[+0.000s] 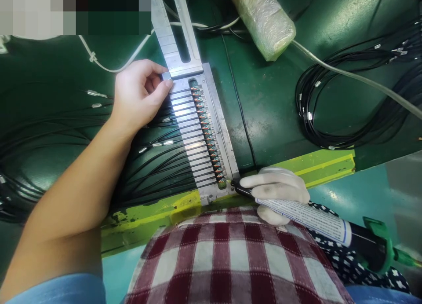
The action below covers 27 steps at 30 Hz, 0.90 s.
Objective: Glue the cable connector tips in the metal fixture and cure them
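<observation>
Green counter point(270, 115) bearing a metal fixture point(221, 139), black cables point(184, 154) laid across it. Left hand point(136, 90), grip pinching the fixture's upper-left edge. Printed tube point(306, 214), clasped in the gloved right hand's point(280, 187) grip, black nozzle point(242, 189) beside the lowest connector point(222, 181).

Checked maroon-white apron point(231, 255); blue sleeve point(66, 291); white glove point(280, 185); dark, white-patterned oversleeve point(344, 258)

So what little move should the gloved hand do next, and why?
Perhaps nudge the tube so its tip meets the closest wire end: the tip looks just beside it, the right hand grips the tube, and the left hand touches the bar.
</observation>
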{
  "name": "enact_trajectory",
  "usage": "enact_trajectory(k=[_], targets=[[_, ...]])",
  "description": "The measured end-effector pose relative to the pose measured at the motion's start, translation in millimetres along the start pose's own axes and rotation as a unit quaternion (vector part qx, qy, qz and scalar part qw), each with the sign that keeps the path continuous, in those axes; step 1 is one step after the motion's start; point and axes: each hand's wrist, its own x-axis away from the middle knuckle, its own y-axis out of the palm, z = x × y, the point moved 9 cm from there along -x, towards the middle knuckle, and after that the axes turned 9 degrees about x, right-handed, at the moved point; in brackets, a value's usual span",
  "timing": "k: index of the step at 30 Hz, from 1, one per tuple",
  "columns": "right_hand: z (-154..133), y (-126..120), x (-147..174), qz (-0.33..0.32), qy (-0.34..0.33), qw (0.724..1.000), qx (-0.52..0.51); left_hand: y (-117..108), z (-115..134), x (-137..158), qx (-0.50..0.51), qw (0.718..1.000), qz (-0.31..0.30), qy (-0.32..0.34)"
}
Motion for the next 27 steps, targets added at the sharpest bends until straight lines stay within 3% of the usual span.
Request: enact_trajectory(k=[12,21,27], targets=[[2,2,2,0.014,-0.010,0.999,-0.027,3,-4,1,0.006,0.999,-0.012,-0.031],[0,1,0,0.018,-0.015,0.999,-0.035,-4,6,2,0.002,1.000,0.020,0.000],[4,-7,-1,0.039,0.032,0.989,-0.137,-1,0,-1,0.006,1.000,0.027,-0.005]])
